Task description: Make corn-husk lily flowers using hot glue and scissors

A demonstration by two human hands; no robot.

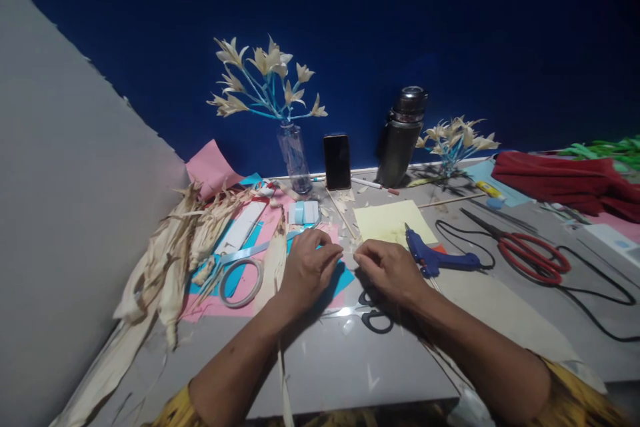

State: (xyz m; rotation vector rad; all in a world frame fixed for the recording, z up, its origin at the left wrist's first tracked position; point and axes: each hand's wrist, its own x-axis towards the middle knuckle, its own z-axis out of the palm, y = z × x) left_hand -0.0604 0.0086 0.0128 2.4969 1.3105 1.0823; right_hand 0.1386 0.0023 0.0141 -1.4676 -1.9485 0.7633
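Observation:
My left hand (309,263) is closed in a pinch above the middle of the table. Facing it, my right hand (389,267) is pinched too, its fingertips a small gap away. Something very thin and pale seems to run between the fingertips, too fine to name. Under my right wrist lie black-handled scissors (376,322). A blue glue gun (440,259) rests just right of that hand, by a yellow paper (385,219). Left of my left hand are a dried corn husk strip (273,267), a roll of tape (241,282) and pink and blue paper.
Dried corn husks (173,267) pile up at left. Husk flowers stand in a clear bottle (294,157); a phone (337,161) and a metal flask (403,137) stand beside it. Large red-handled scissors (534,258), a black cord and a red cloth (560,177) lie at right.

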